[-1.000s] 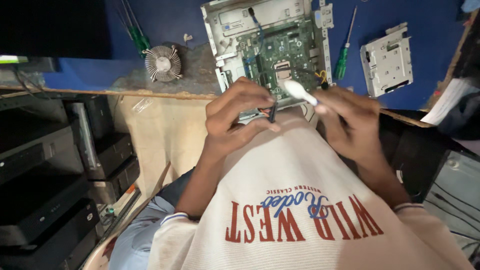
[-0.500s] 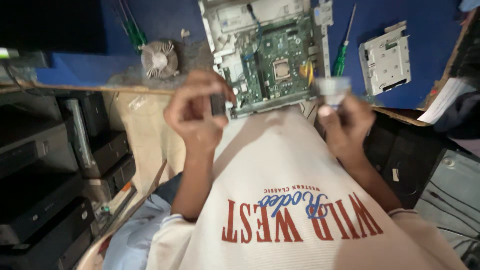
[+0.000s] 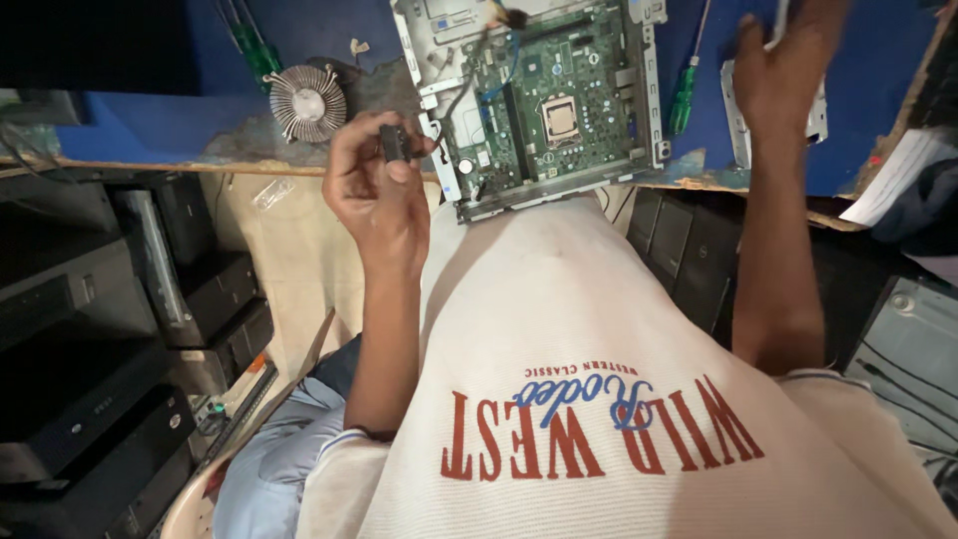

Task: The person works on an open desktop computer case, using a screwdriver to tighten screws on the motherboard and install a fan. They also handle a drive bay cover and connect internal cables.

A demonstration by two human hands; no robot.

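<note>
Your left hand (image 3: 374,195) pinched a small dark part (image 3: 395,145) beyond the tabletop's near edge; a loose grip could have dropped it. Farther, your right hand (image 3: 783,70) lay open, holding nothing, near the green screwdriver (image 3: 685,100), which it could have knocked.

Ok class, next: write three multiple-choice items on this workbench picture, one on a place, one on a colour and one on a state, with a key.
1. Where is the round heatsink fan?
A. On the motherboard
B. On the blue worktop, left of the open computer case
C. In the right hand

2. What colour is the handle of the screwdriver right of the case?
A. Green
B. Red
C. Yellow

3. What is the left hand doing?
A. Lying flat and empty
B. Gripping the screwdriver
C. Pinching a small dark part

Key: B, it lies on the blue worktop beside the open computer case; A, the handle is green; C, the fingers close on the part.
</note>
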